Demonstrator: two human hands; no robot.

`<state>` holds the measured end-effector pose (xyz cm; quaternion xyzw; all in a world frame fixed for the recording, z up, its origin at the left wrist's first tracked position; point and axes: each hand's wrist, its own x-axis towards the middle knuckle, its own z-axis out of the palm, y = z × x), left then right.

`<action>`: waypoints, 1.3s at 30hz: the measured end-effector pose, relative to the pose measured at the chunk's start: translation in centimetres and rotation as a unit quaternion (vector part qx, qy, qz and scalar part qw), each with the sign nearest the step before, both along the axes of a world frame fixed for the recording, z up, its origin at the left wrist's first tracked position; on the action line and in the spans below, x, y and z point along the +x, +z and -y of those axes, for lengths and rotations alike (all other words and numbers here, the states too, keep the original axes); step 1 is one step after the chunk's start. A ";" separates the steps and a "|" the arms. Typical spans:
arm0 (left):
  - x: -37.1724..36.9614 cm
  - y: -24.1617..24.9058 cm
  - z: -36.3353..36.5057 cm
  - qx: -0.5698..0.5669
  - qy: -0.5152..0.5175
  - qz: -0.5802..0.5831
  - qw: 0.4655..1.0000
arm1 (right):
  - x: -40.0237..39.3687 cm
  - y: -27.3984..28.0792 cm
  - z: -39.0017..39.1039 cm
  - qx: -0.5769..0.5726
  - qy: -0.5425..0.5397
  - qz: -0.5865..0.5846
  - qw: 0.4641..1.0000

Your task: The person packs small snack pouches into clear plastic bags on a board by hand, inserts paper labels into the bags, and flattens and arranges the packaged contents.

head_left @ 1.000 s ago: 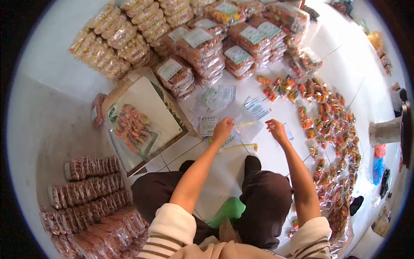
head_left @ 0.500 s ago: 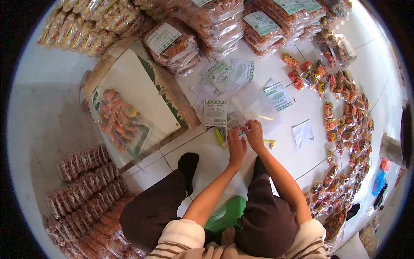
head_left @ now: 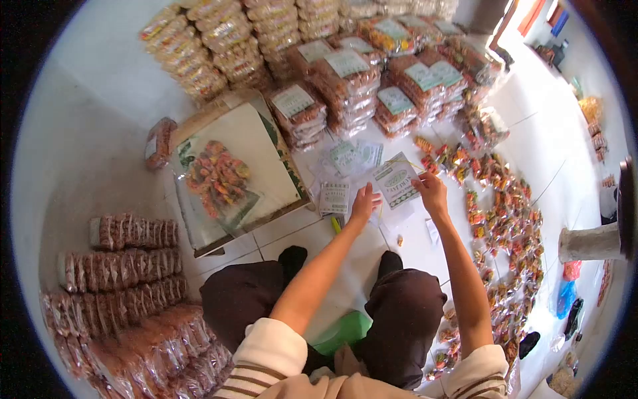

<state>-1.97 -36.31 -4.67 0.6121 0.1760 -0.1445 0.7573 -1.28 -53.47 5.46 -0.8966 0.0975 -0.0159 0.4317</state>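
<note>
A clear plastic bag with a green-and-white printed label [head_left: 397, 183] is held up by its right edge in my right hand [head_left: 432, 192], whose fingers are closed on it. Just left of the bag is my left hand [head_left: 365, 203], with its fingers apart. A thin yellow strip shows along the bag's edges. On the white tiles beyond lie loose printed labels [head_left: 344, 157] in clear plastic, and a separate stack of labels [head_left: 333, 198] sits left of my left hand. The yellow-green cutter [head_left: 335, 225] lies just below that stack.
At left, a framed board [head_left: 274, 159] bears a bag of red-orange snacks [head_left: 218, 178]. Stacked snack packs [head_left: 345, 83] stand behind. Small wrapped packets [head_left: 508, 233] spread along the right. Brown packs [head_left: 123, 292] line the lower left. A green object [head_left: 342, 334] lies between my legs.
The view has tilted up. My hands have moved apart; my right hand has raised the labelled bag, which now faces up. My left hand's fingers have spread.
</note>
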 end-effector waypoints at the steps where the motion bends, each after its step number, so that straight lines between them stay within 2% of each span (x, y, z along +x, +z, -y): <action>1: 0.2 5.4 -0.4 -0.157 0.026 -0.060 0.985 | 0.0 1.5 0.1 0.037 -0.003 -0.002 0.999; 3: 0.9 11.0 -1.4 -0.162 0.031 -0.028 0.986 | -0.2 4.5 -0.2 0.060 0.017 0.032 0.998; 5: 1.3 14.6 -3.2 -0.057 -0.003 0.110 0.992 | -0.9 7.8 -1.5 0.132 0.033 0.001 0.991; 7: 1.2 17.8 -5.2 -0.054 0.010 0.139 0.989 | -1.5 10.1 -3.0 0.149 0.077 0.035 0.985; 9: 0.6 21.0 -7.5 -0.027 0.068 0.168 0.983 | -2.0 11.8 -5.0 0.402 0.077 0.000 0.912; 10: 0.4 22.0 -8.7 -0.056 0.086 0.175 0.979 | -2.6 13.3 -6.2 0.441 0.082 -0.009 0.894; 11: -0.1 22.8 -9.9 -0.053 0.094 0.182 0.977 | -3.0 14.1 -7.4 0.442 0.093 -0.007 0.892; 13: -1.2 23.5 -12.4 -0.044 0.104 0.197 0.974 | -3.5 15.2 -9.7 0.501 0.167 -0.071 0.846; 17: -3.0 22.5 -17.1 0.023 0.145 0.215 0.966 | -3.1 14.8 -15.0 0.419 0.207 -0.059 0.882; 19: -3.6 20.8 -19.9 0.003 0.180 0.224 0.958 | -2.1 13.1 -17.1 0.416 0.211 -0.050 0.883; 21: -4.5 18.8 -23.0 0.088 0.226 0.233 0.942 | -2.5 11.9 -18.9 0.429 0.083 0.014 0.900; 22: -5.2 18.3 -24.3 0.127 0.232 0.236 0.935 | -2.8 10.2 -19.2 0.501 0.057 0.046 0.863; 23: -6.0 17.4 -25.2 0.127 0.235 0.228 0.936 | -3.1 8.1 -19.6 0.499 0.057 0.038 0.864; 25: -7.1 16.3 -27.1 0.363 0.213 0.180 0.889 | -4.7 3.5 -20.1 0.632 -0.143 0.061 0.760; 26: -7.2 13.9 -28.5 0.446 0.154 0.186 0.862 | -5.7 0.2 -20.4 0.657 -0.198 0.020 0.727; 27: -8.0 12.1 -29.0 0.447 0.154 0.181 0.862 | -7.5 -2.4 -20.9 0.657 -0.254 -0.031 0.709; 28: -9.1 10.5 -29.1 0.558 0.131 0.175 0.801 | -9.3 -5.1 -21.3 0.656 -0.310 -0.078 0.684; 29: -9.9 9.4 -29.1 0.659 0.105 0.166 0.726 | -12.0 -5.6 -22.7 0.601 -0.330 -0.105 0.720; 31: -11.1 8.7 -29.6 0.662 0.071 0.150 0.731 | -16.7 -8.0 -24.5 0.673 -0.264 -0.148 0.675; 32: -11.4 8.7 -29.7 0.664 0.038 0.136 0.734 | -17.5 -7.7 -25.6 0.671 -0.266 -0.152 0.675; 33: -11.5 8.7 -29.8 0.664 0.036 0.130 0.735 | -18.4 -7.4 -26.4 0.627 -0.253 -0.208 0.707; 34: -11.7 9.0 -29.8 0.664 0.024 0.172 0.727 | -19.1 -6.9 -26.9 0.579 -0.238 -0.264 0.733; 35: -11.8 9.2 -29.8 0.664 0.013 0.213 0.717 | -18.9 -6.5 -27.1 0.577 -0.239 -0.272 0.732; 37: -12.0 9.5 -29.3 0.670 0.000 0.235 0.704 | -16.9 -5.4 -27.4 0.526 -0.098 -0.167 0.828; 39: -12.2 10.0 -28.8 0.674 -0.010 0.261 0.691 | -15.3 -4.5 -27.6 0.547 -0.094 -0.138 0.821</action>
